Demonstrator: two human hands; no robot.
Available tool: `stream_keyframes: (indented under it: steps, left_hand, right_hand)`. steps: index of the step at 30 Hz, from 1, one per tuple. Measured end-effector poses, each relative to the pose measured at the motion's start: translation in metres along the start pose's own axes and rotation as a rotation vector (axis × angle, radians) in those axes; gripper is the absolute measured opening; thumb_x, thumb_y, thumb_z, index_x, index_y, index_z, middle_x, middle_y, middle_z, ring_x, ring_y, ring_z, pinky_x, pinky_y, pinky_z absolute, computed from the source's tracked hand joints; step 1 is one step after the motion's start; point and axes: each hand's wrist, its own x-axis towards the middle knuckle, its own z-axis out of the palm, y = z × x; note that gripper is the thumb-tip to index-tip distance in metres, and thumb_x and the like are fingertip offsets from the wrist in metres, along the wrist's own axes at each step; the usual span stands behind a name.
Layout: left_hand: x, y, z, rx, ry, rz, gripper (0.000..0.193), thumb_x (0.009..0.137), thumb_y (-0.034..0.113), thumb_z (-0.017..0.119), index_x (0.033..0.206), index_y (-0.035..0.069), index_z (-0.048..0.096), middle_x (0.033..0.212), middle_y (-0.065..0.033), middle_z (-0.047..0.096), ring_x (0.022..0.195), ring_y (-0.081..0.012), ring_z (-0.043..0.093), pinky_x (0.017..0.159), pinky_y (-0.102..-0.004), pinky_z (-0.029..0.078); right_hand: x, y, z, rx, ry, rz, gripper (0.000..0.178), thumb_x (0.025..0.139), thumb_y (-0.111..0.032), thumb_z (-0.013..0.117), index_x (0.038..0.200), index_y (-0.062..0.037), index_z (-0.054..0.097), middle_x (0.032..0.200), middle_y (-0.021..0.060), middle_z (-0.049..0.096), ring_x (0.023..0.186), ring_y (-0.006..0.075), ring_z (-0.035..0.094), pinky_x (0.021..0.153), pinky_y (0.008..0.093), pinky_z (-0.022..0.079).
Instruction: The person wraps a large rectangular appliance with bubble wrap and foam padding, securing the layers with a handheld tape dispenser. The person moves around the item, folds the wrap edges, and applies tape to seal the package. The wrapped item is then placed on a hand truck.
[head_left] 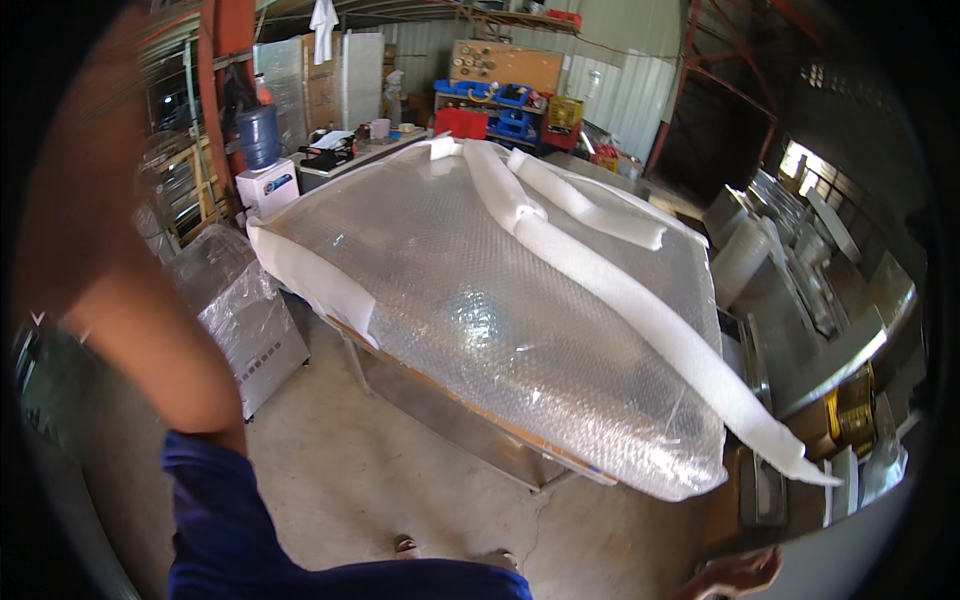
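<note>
A large sheet of bubble wrap covers a wide flat piece on a table in front of me. Along the right side of the wrap runs a long white foam strip, its near end hanging past the corner. A shorter foam strip lies beside it, and white foam edging folds over the left edge. My left arm is raised at the far left; the left hand is dark and blurred, its fingers unreadable. Low at the right, apart from the wrap, my right hand has loosely bent fingers and nothing visible in it.
A plastic-covered cabinet stands left of the table. Behind it are a water dispenser with a blue bottle and a red post. Shelves with blue bins stand at the back. Metal panels and a yellow tin crowd the right.
</note>
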Motion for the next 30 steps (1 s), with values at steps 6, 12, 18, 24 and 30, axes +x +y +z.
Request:
stream_keyframes:
  steps: [6,12,18,24,30]
  left_hand:
    - [-0.079,-0.201,0.137,0.246,-0.442,-0.466,0.082,0.081,0.021,0.084,0.152,0.018,0.044,0.154,-0.0146,0.045,0.138,-0.0296,0.047,0.112,-0.0428,0.043]
    - [-0.152,-0.283,0.236,0.537,-0.936,-0.834,0.115,0.073,0.044,0.087,0.164,0.026,0.019,0.168,-0.0209,0.018,0.155,-0.0399,0.016,0.123,-0.0555,0.027]
    - [-0.151,-0.27,0.22,0.612,-0.876,-0.63,0.124,0.058,0.057,0.092,0.161,0.025,0.03,0.17,-0.0206,0.009,0.158,-0.0398,0.0,0.125,-0.0625,0.011]
    - [-0.13,-0.242,0.238,0.334,-1.117,-0.253,0.096,0.06,0.056,0.09,0.139,0.013,0.057,0.145,-0.0206,0.053,0.15,-0.0386,0.032,0.121,-0.0632,0.02]
    - [-0.114,-0.165,0.28,0.446,-0.773,-0.111,0.084,0.072,0.058,0.083,0.136,0.009,0.058,0.12,-0.02,0.063,0.114,-0.0346,0.061,0.1,-0.0522,0.04]
  right_hand:
    - [0.068,-0.172,0.178,0.35,-0.791,-0.198,0.049,0.086,-0.022,0.079,0.126,0.0013,0.063,0.123,0.0219,0.065,0.118,0.0379,0.06,0.104,0.0479,0.045]
    - [0.037,-0.199,0.264,-0.075,-1.575,-0.319,0.083,0.077,-0.052,0.084,0.141,-0.0109,0.052,0.12,0.0217,0.071,0.115,0.0392,0.067,0.097,0.0517,0.048]
    - [0.091,-0.177,0.179,0.243,-1.15,-0.724,0.056,0.067,-0.034,0.089,0.113,-0.009,0.068,0.093,0.0102,0.071,0.091,0.0303,0.067,0.09,0.0435,0.045]
    - [0.143,-0.071,0.121,0.088,-1.118,-0.733,0.066,0.062,-0.033,0.091,0.117,-0.0048,0.066,0.103,0.0112,0.069,0.096,0.0339,0.062,0.092,0.0507,0.043]
    - [0.146,-0.034,0.125,-0.28,-1.082,-0.435,0.093,0.069,-0.021,0.086,0.151,-0.0094,0.045,0.146,0.0188,0.049,0.137,0.0395,0.044,0.118,0.057,0.029]
